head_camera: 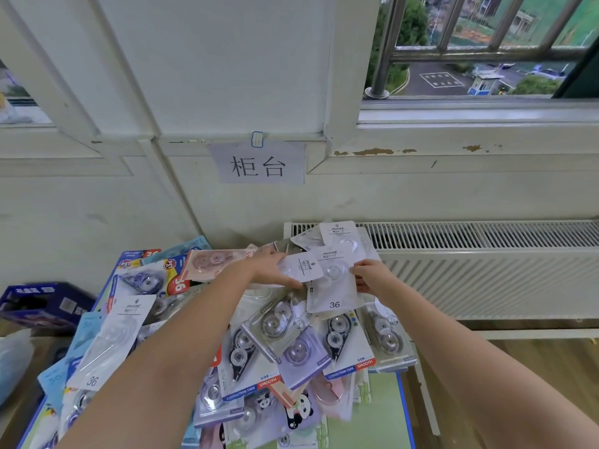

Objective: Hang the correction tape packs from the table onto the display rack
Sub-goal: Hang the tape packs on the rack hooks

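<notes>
A heap of correction tape packs [291, 348] covers the table [382, 413] below me. Over the far side of the heap my left hand [272, 267] pinches a small white pack [303, 266] by its lower edge. My right hand [372, 276] grips the right edge of a larger clear white pack marked 36 [335, 280]. Two more white packs [338, 234] fan out behind these; which hand holds them I cannot tell. No display rack shows in this view.
A white radiator [486, 270] runs along the wall behind and to the right of the table. A paper sign [257, 163] hangs on the wall above. A dark blue box [42, 306] lies at the left, and a barred window [479, 47] is top right.
</notes>
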`<action>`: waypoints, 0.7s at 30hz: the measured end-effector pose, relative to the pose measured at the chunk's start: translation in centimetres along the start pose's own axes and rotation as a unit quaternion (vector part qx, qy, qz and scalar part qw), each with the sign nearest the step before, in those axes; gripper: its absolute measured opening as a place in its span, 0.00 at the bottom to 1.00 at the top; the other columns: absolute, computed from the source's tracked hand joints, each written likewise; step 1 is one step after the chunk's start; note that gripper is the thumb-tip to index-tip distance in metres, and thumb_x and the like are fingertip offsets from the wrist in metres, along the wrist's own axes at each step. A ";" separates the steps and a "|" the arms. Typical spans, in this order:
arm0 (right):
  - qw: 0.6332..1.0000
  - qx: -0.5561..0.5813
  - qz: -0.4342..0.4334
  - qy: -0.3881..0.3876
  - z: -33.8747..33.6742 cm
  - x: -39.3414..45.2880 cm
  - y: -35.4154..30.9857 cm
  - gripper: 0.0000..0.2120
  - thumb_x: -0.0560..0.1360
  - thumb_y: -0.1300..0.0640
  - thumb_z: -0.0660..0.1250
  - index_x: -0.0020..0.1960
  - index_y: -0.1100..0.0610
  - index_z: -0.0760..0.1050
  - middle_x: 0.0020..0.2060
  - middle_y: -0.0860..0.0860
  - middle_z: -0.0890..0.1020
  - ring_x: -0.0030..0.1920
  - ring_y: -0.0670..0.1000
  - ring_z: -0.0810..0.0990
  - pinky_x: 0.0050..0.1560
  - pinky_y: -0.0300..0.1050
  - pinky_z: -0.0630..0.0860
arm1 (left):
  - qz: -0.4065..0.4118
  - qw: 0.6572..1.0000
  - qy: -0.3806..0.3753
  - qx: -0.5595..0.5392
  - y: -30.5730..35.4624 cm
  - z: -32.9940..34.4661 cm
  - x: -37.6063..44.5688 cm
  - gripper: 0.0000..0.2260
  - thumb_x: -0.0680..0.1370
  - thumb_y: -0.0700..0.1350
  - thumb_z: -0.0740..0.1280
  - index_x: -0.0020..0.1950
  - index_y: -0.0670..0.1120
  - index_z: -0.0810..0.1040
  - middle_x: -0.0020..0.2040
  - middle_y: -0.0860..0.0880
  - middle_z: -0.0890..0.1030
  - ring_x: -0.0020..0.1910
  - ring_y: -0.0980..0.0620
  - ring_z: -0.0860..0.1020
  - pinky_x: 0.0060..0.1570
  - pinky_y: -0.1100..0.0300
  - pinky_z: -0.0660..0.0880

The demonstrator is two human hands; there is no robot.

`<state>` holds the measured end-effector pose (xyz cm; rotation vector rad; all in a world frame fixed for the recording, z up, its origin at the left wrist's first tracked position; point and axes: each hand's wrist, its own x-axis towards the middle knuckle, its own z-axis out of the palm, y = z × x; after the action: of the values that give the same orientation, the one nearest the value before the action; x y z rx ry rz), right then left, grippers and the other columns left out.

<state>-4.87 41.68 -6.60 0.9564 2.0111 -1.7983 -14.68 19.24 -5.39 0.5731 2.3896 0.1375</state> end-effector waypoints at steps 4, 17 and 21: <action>1.000 -0.022 0.005 -0.001 0.2 0.6 0.3 0.13 0.79 0.63 0.62 0.62 0.66 0.71 0.42 0.56 0.76 0.39 0.51 0.77 0.40 0.41 0.77 | 0.010 1.000 0.017 0.007 -0.3 0.1 0.2 0.43 0.72 0.70 0.62 0.79 0.48 0.54 0.79 0.45 0.51 0.77 0.46 0.52 0.74 0.46 0.54; 0.975 -0.209 -0.036 0.057 0.8 2.2 0.0 0.10 0.79 0.56 0.61 0.42 0.60 0.71 0.30 0.53 0.67 0.29 0.49 0.68 0.35 0.42 0.65 | -0.027 0.996 0.089 -0.012 -7.3 -3.0 1.7 0.24 0.81 0.58 0.55 0.74 0.47 0.67 0.72 0.42 0.68 0.70 0.43 0.67 0.68 0.52 0.64; 0.971 -0.229 -0.028 0.069 1.1 2.5 -0.1 0.20 0.80 0.54 0.59 0.57 0.71 0.75 0.29 0.52 0.67 0.29 0.49 0.68 0.33 0.41 0.65 | -0.055 0.996 0.062 -0.015 -9.2 -2.8 1.7 0.23 0.83 0.55 0.54 0.72 0.44 0.69 0.70 0.42 0.71 0.67 0.44 0.71 0.65 0.53 0.67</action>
<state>-7.06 41.35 -8.24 0.9023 2.4093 -1.2260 -20.96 11.81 -6.44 0.4287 2.5293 0.1646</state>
